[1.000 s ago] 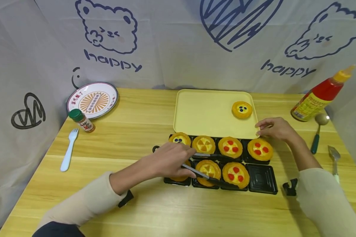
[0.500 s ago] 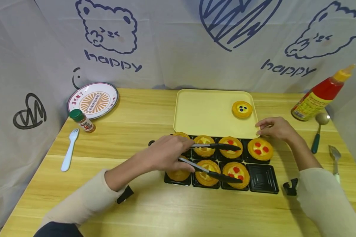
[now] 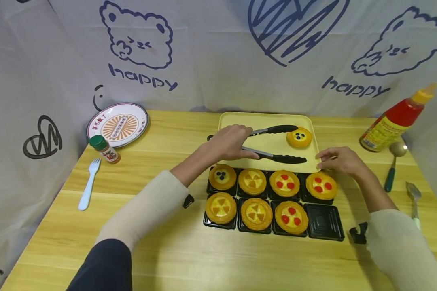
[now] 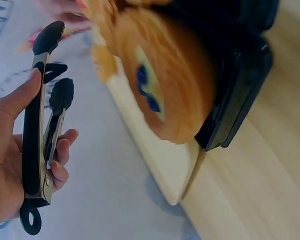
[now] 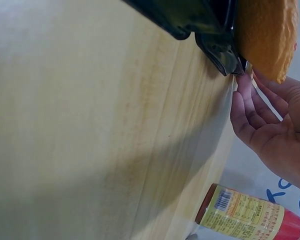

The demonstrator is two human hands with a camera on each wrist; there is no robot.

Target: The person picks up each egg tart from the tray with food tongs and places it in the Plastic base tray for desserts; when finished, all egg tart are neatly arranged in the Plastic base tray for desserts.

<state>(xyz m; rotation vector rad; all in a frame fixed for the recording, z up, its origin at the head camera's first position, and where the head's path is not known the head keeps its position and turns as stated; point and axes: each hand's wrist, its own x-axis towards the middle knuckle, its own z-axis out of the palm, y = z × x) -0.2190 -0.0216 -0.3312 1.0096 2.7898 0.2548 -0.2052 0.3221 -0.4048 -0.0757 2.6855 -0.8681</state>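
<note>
My left hand (image 3: pixel 234 142) grips a pair of tongs (image 3: pixel 273 156) with black tips, spread apart over the pale yellow tray (image 3: pixel 240 121). A tart with blue dots (image 3: pixel 299 137) lies on the tray, near the tips. At the tray's front right corner, the fingers and thumb of my right hand (image 3: pixel 339 161) hold its edge. Below the tray, a black plastic tray with square cups (image 3: pixel 325 222) carries several tarts with red, blue or yellow-wedge toppings. Its front right cup has no tart. The left wrist view shows the tongs (image 4: pixel 34 135) between thumb and fingers.
To the right lean or lie a red sauce bottle (image 3: pixel 393 121), a green-handled spoon (image 3: pixel 390 173) and a fork (image 3: pixel 414 196). A plate (image 3: pixel 138 125), a green-capped spice jar (image 3: pixel 103 148) and a light blue fork (image 3: pixel 89 186) are at left. A cloth backdrop (image 3: pixel 204 60) stands behind.
My left hand has carried the tongs from over the tarts in the black cups up and away to above the yellow tray. The tongs' arms look wider apart. My right hand stays put.
</note>
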